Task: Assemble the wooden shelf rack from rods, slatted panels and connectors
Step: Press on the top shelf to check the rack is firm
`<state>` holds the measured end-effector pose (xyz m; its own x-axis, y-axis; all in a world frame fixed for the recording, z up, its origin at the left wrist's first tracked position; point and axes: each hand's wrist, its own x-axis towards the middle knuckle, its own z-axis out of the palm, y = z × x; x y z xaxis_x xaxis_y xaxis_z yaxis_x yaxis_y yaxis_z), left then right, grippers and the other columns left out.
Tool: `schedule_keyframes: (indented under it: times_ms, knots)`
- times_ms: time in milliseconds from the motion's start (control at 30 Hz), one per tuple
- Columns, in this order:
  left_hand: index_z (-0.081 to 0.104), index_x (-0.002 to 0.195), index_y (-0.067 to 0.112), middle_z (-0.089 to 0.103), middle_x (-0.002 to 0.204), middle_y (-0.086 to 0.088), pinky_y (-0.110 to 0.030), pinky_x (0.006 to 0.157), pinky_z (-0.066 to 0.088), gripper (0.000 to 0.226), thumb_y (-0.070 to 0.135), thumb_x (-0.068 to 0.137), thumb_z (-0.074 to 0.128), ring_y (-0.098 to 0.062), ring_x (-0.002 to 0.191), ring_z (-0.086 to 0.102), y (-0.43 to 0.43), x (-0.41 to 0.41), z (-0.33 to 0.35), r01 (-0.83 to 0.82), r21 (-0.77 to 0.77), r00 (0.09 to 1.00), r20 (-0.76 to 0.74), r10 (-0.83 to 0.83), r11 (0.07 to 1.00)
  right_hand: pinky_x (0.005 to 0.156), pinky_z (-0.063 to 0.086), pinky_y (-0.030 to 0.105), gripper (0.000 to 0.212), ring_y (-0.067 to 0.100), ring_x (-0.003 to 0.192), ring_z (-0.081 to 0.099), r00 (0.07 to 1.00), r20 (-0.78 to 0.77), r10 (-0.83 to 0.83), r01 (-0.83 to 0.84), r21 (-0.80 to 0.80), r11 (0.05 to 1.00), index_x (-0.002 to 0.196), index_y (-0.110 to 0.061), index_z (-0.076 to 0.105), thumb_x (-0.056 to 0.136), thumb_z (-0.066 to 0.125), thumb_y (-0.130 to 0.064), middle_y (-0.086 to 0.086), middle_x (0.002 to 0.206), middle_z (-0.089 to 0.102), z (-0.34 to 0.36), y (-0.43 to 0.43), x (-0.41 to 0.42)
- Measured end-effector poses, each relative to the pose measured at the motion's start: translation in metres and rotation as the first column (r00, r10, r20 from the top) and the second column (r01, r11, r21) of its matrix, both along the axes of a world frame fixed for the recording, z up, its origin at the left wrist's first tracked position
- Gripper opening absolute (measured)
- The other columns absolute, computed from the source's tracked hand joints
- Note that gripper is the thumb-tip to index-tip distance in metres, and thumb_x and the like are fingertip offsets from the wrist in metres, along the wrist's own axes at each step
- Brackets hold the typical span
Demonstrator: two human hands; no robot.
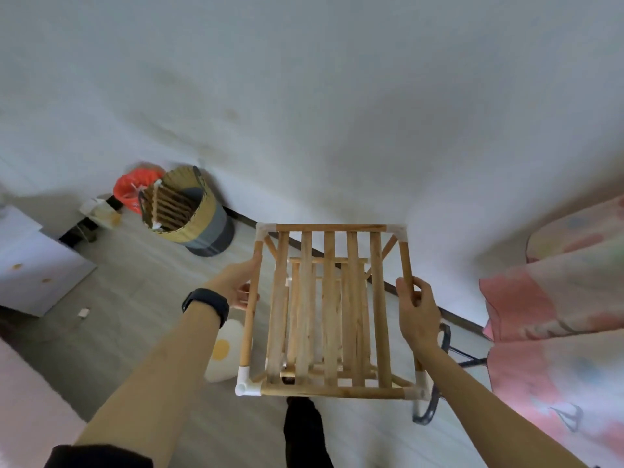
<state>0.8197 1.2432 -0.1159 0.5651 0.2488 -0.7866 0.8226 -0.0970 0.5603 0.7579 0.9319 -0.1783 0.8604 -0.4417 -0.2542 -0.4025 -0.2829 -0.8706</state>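
Note:
The wooden shelf rack [329, 312] stands upright below me, seen from above: a slatted top panel framed by rods, with white plastic connectors [247, 383] at its corners and lower slatted tiers showing through the gaps. My left hand [236, 285] grips the left side rod, fingers wrapped under it. My right hand [417, 309] grips the right side rod, thumb on the inside. The rack's legs and feet are hidden beneath the top panel.
A woven basket [199, 211] holding more slatted wooden parts stands by the wall at the left, a red bag [133, 187] behind it. A white cabinet [37, 265] is at far left, a pink patterned cloth [557, 315] at right, a white-and-yellow cushion [224, 352] on the floor.

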Motion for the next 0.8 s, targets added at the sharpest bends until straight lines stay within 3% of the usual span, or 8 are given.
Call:
schedule_keyframes:
  times_ms: [100, 167, 267, 333, 433, 633, 733, 800]
  knots:
    - [0.057, 0.101, 0.009, 0.060, 0.099, -0.014, -0.055, 0.096, 0.053, 0.066, 0.074, 0.087, 0.056, -0.035, 0.097, 0.061, 0.015, 0.053, -0.038, 0.036, -0.038, 0.999, -0.035, -0.037, 0.999, 0.091, 0.055, 0.043, 0.024, 0.017, 0.088, 0.063, 0.998, -0.032, -0.060, 0.059, -0.025, 0.998, 0.118, -0.031, 0.051, 0.101, 0.054, -0.047, -0.010, 0.094, 0.063, -0.040, 0.016, 0.040]
    - [0.055, 0.085, 0.010, 0.056, 0.084, -0.012, -0.053, 0.096, 0.054, 0.064, 0.074, 0.087, 0.054, -0.032, 0.085, 0.057, 0.024, 0.091, -0.063, 0.042, -0.052, 0.997, -0.060, -0.046, 0.998, 0.094, 0.056, 0.050, 0.027, 0.022, 0.095, 0.065, 0.989, -0.071, -0.127, 0.125, -0.035, 0.992, 0.119, -0.030, 0.053, 0.100, 0.055, -0.050, -0.005, 0.099, 0.064, -0.066, 0.027, 0.068]
    - [0.051, 0.072, 0.014, 0.050, 0.068, -0.007, -0.043, 0.081, 0.056, 0.062, 0.074, 0.087, 0.054, -0.027, 0.071, 0.051, 0.033, 0.133, -0.098, 0.046, -0.073, 0.994, -0.100, -0.053, 0.996, 0.098, 0.053, 0.049, 0.044, 0.022, 0.102, 0.061, 0.962, -0.186, -0.202, 0.211, 0.028, 0.977, 0.128, -0.023, 0.054, 0.098, 0.056, -0.055, -0.002, 0.109, 0.062, -0.100, 0.043, 0.107]
    - [0.055, 0.077, 0.013, 0.052, 0.067, -0.005, -0.039, 0.072, 0.052, 0.058, 0.070, 0.090, 0.055, -0.025, 0.069, 0.052, 0.034, 0.157, -0.121, 0.030, -0.075, 0.992, -0.123, -0.039, 0.997, 0.088, 0.052, 0.038, 0.051, 0.020, 0.097, 0.058, 0.921, -0.303, -0.246, 0.292, 0.116, 0.949, 0.127, -0.014, 0.057, 0.098, 0.054, -0.056, 0.002, 0.105, 0.060, -0.122, 0.046, 0.135]
    - [0.067, 0.096, 0.012, 0.063, 0.072, -0.005, -0.037, 0.072, 0.054, 0.049, 0.061, 0.092, 0.059, -0.026, 0.075, 0.061, 0.036, 0.190, -0.160, -0.008, -0.090, 0.991, -0.134, -0.005, 0.996, 0.070, 0.044, 0.030, 0.055, 0.018, 0.077, 0.049, 0.867, -0.404, -0.290, 0.392, 0.195, 0.899, 0.121, -0.001, 0.060, 0.099, 0.055, -0.051, 0.007, 0.085, 0.050, -0.157, 0.047, 0.166]
    - [0.064, 0.126, 0.008, 0.067, 0.113, -0.015, -0.050, 0.100, 0.050, 0.066, 0.063, 0.090, 0.061, -0.035, 0.108, 0.061, 0.038, 0.263, -0.236, 0.005, -0.081, 0.988, -0.156, -0.018, 0.997, 0.083, 0.046, 0.035, 0.043, 0.020, 0.094, 0.054, 0.816, -0.448, -0.365, 0.501, 0.235, 0.833, 0.127, -0.012, 0.057, 0.097, 0.062, -0.044, 0.009, 0.104, 0.057, -0.213, 0.061, 0.207]
    - [0.062, 0.130, 0.009, 0.063, 0.114, -0.014, -0.051, 0.104, 0.047, 0.069, 0.064, 0.088, 0.062, -0.037, 0.111, 0.058, 0.034, 0.290, -0.269, 0.049, -0.069, 0.983, -0.171, -0.060, 0.996, 0.095, 0.048, 0.042, 0.044, 0.024, 0.104, 0.056, 0.786, -0.469, -0.403, 0.547, 0.225, 0.806, 0.130, -0.014, 0.054, 0.097, 0.063, -0.042, 0.013, 0.118, 0.059, -0.231, 0.063, 0.220]
    - [0.063, 0.127, 0.008, 0.059, 0.107, -0.010, -0.049, 0.102, 0.047, 0.064, 0.060, 0.091, 0.060, -0.039, 0.114, 0.057, 0.027, 0.305, -0.286, 0.080, -0.057, 0.983, -0.164, -0.088, 0.995, 0.095, 0.046, 0.042, 0.045, 0.027, 0.110, 0.056, 0.765, -0.485, -0.422, 0.577, 0.227, 0.785, 0.131, -0.014, 0.052, 0.097, 0.064, -0.041, 0.013, 0.122, 0.058, -0.243, 0.062, 0.227]
